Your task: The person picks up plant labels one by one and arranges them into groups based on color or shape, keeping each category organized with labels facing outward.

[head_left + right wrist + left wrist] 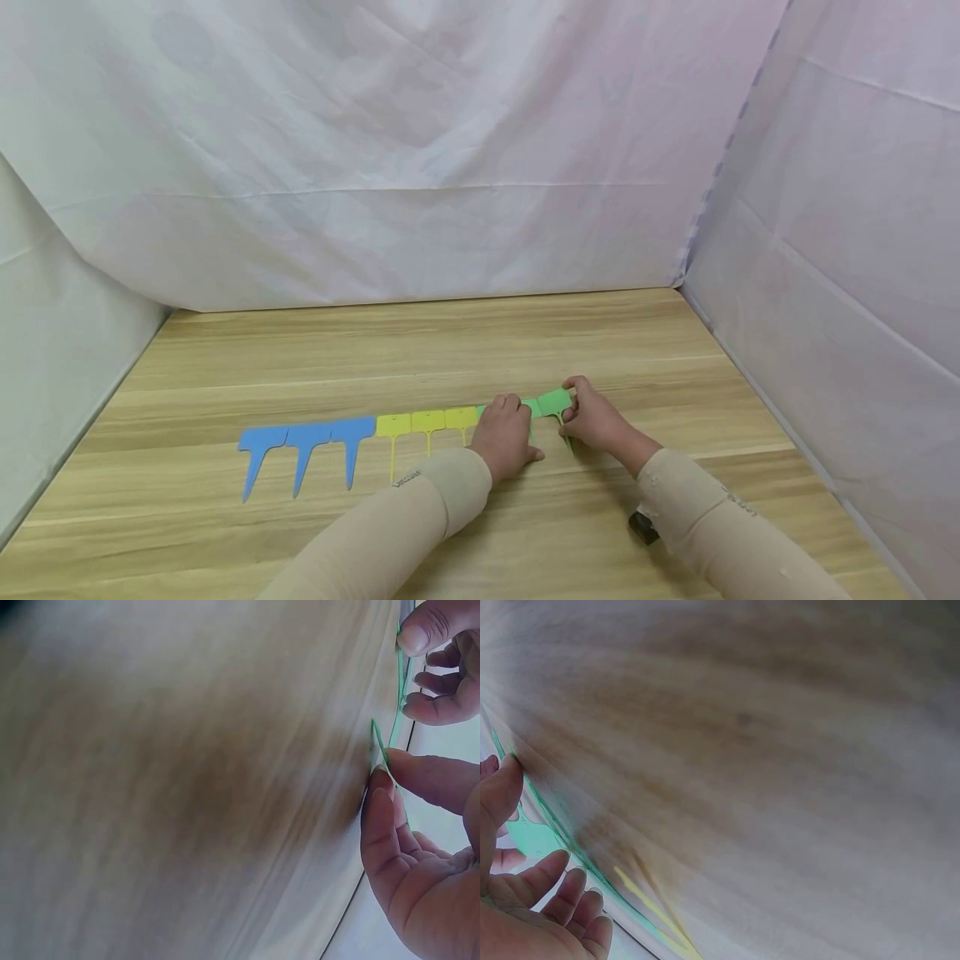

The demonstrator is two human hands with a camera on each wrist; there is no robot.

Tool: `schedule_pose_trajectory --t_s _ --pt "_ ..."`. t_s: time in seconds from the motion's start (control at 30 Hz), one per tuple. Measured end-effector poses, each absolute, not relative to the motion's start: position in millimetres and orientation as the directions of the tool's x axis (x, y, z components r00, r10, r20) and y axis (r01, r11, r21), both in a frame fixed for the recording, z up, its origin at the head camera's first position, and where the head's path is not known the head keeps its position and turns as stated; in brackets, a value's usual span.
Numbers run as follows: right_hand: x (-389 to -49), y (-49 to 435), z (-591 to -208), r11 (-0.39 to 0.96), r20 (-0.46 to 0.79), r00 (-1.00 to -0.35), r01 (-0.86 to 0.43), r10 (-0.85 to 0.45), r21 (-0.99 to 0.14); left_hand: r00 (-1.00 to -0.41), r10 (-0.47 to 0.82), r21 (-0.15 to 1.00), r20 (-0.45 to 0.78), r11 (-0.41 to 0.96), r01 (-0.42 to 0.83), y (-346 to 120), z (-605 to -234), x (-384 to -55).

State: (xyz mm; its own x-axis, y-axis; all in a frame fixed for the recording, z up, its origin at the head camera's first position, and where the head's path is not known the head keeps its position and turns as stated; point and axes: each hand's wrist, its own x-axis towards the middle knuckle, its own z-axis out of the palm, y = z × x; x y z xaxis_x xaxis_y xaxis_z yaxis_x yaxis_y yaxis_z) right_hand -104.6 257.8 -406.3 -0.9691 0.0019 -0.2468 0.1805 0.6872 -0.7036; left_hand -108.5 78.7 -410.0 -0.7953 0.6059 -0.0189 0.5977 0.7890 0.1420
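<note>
Flat T-shaped plant labels lie in a row in the head view: blue labels (309, 434) at left, yellow labels (427, 421) in the middle, green labels (555, 401) at right. My left hand (504, 435) covers part of the green section, its thumb and fingers bent about one green label (534, 838) there. My right hand (596, 417) grips the rightmost green label, fingertips at its wide head and thumb by its thin stem. This end label tilts slightly against the row. Close up, the right fingertips (380, 776) meet at a green stem (377, 736).
The row lies on a wood-grain table (420, 350). White cloth (420, 208) hangs behind it and along both sides. A small black object (642, 527) shows beside the right sleeve (697, 508).
</note>
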Motion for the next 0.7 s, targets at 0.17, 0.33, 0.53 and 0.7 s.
schedule_pose_trajectory --t_s 0.17,0.33,0.53,0.7 --pt "-103.9 258.7 -405.8 0.695 -0.257 -0.966 0.186 0.002 -0.694 -0.794 0.607 0.149 -0.014 0.787 0.599 78.4 -410.9 -108.8" --pt "-102.7 260.1 -406.3 0.725 -0.247 -0.969 0.17 0.0 -0.668 -0.797 0.604 0.158 -0.021 0.789 0.594 78.1 -409.8 -108.4" --pt "-100.9 260.7 -405.1 0.759 -0.228 -0.974 0.151 0.003 -0.633 -0.797 0.603 0.163 -0.024 0.789 0.592 78.5 -407.6 -106.9" --pt "-100.1 260.8 -404.0 0.761 -0.22 -0.975 0.145 0.002 -0.632 -0.798 0.602 0.159 -0.015 0.79 0.592 78.5 -407.7 -106.3"
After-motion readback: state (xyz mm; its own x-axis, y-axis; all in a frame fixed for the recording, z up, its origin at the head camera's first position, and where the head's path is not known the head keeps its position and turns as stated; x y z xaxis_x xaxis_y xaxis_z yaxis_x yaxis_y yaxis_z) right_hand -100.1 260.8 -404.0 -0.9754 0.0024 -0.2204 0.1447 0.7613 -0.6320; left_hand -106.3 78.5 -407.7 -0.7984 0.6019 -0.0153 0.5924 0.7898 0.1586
